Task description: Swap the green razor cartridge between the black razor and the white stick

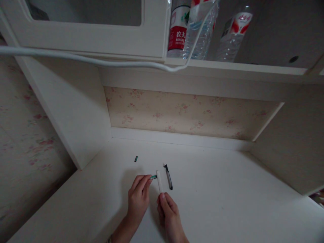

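Observation:
Between its thumb and fingertips my left hand (139,194) pinches a small green-and-dark strip (153,177), which looks like a razor blade cartridge. My right hand (168,209) is closed around the lower end of a white stick-shaped piece (159,181) that stands up from the fist. The strip's right end meets or nearly meets the side of the white piece near its top. Just to the right, a slim black-and-grey razor handle (168,177) lies on the white desk (215,189). Farther back on the left lies another small green-and-dark cartridge (136,159).
A white cable (101,61) hangs across the front of the upper cabinet (96,37). Several plastic water bottles (199,33) stand on the open shelf above. White side panels (71,111) bound the desk, with floral wallpaper (177,109) behind.

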A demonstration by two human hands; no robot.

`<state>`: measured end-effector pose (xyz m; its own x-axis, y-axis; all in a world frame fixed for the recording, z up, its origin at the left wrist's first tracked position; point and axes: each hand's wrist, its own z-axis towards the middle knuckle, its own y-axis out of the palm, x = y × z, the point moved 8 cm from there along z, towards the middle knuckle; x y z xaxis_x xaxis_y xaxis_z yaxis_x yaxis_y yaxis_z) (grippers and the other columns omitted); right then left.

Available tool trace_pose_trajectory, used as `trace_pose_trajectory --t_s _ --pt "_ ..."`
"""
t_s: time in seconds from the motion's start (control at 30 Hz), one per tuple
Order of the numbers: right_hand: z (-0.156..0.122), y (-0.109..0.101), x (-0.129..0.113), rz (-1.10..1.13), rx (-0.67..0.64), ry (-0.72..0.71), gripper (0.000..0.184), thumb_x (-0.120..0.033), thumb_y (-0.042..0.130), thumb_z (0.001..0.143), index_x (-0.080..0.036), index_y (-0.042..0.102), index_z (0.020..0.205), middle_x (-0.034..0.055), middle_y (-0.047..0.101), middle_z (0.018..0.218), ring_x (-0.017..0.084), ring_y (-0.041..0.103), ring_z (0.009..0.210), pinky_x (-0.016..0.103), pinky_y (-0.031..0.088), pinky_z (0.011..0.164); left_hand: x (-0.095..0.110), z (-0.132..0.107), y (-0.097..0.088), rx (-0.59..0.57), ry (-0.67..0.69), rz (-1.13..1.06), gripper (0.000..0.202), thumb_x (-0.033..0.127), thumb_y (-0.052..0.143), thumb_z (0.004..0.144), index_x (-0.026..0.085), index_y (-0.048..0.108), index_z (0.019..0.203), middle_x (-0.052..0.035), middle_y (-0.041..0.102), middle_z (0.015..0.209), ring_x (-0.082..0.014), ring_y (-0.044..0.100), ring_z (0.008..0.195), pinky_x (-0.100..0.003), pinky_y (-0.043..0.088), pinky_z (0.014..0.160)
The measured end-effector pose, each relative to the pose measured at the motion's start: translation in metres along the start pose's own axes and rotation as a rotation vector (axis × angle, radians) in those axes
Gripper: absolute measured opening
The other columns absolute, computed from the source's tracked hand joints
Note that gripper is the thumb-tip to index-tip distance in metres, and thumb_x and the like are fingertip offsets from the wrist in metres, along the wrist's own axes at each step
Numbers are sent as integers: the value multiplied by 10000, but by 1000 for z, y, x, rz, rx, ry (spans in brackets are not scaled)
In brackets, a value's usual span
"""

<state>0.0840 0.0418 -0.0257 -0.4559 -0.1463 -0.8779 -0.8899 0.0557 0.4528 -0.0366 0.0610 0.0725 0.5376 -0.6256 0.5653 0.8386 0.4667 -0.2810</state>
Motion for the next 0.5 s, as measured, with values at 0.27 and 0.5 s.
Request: trace_pose_trajectory --t_s 0.27,0.5 --pt "-3 10 -3 -5 -87 -20 610 -721 690 696 -199 383 633 -73 266 567 89 191 492 213 144 441 -1 -1 0 2 -22 17 175 219 487 948 185 658 968 -52 627 858 -159 634 793 -249 546 721" --pt "-2 14 -3 -14 -119 6 604 -721 684 706 -200 386 643 -80 261 551 84 179 475 206 124 423 1 -1 0 -1 -13 -1 176 210 488 945 178 660 964 -51 627 858 -157 636 792 -243 546 723"
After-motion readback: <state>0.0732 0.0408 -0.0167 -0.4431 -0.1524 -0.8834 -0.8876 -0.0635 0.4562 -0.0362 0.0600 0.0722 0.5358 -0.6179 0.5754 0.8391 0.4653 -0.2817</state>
